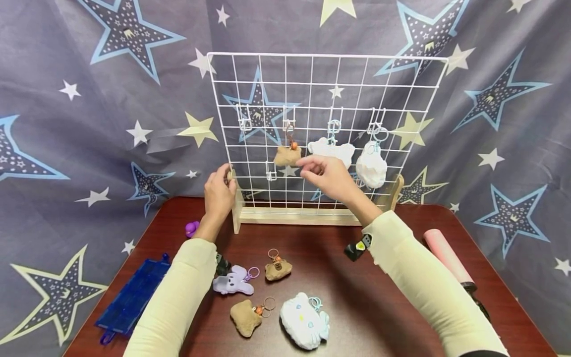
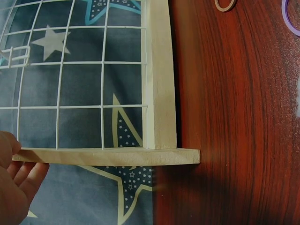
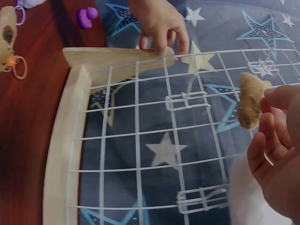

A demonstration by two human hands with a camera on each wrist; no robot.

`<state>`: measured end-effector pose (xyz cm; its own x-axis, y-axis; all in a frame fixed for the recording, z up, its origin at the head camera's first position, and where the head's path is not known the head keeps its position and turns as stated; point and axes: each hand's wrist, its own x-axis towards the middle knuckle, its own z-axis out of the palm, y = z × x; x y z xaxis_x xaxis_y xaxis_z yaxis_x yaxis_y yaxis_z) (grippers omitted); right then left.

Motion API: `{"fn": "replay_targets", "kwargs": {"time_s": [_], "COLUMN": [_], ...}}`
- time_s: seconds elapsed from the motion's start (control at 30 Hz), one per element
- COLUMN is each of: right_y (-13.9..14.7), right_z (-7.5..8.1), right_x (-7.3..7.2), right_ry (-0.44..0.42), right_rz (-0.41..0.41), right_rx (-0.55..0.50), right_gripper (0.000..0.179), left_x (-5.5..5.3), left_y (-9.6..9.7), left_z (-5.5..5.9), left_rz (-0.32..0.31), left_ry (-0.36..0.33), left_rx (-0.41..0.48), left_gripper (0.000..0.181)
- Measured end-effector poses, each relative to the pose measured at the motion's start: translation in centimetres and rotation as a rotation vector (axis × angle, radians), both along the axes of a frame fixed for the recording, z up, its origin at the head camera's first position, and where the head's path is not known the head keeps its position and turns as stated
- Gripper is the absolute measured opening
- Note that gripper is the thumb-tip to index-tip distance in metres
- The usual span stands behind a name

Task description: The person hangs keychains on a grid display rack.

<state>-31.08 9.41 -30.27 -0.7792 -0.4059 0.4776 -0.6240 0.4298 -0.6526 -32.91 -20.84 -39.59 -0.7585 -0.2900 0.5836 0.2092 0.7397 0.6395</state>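
A white wire grid rack [image 1: 303, 106] stands upright in a wooden base [image 1: 294, 216]. My left hand [image 1: 220, 191] grips the top of its left wooden side support [image 2: 108, 156], thumb on one face and fingers on the other. My right hand [image 1: 327, 176] is at the right edge of a brown plush keychain [image 1: 287, 156] hanging from a hook, fingers slightly bent and fingertips right at its edge. In the right wrist view that brown plush [image 3: 251, 101] hangs beside the fingers. Behind the right hand hang a white plush keychain [image 1: 318, 147] and another white plush [image 1: 371, 166].
On the table lie a lilac plush keychain [image 1: 234, 280], two brown plush keychains [image 1: 277, 270] and a white cat-faced plush [image 1: 303, 322]. A blue folded case [image 1: 134, 295] and a purple toy [image 1: 192, 228] are at left, a pink roll [image 1: 448, 255] at right. Bare hooks [image 1: 271, 173] hang on the grid.
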Motion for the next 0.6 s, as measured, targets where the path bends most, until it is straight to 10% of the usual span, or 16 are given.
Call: {"fn": "replay_targets", "kwargs": {"time_s": [0.6], "right_y": [-1.6], "right_z": [-8.9], "right_x": [0.1], "right_ry": [-0.114], "right_rz": [0.202], "right_rx": [0.152], "right_gripper": [0.028], "left_x": [0.0], "left_y": [0.1], "left_z": [0.0], "left_rz": [0.001], "left_ry": [0.011], "left_rx": [-0.005], "left_gripper": [0.044]}}
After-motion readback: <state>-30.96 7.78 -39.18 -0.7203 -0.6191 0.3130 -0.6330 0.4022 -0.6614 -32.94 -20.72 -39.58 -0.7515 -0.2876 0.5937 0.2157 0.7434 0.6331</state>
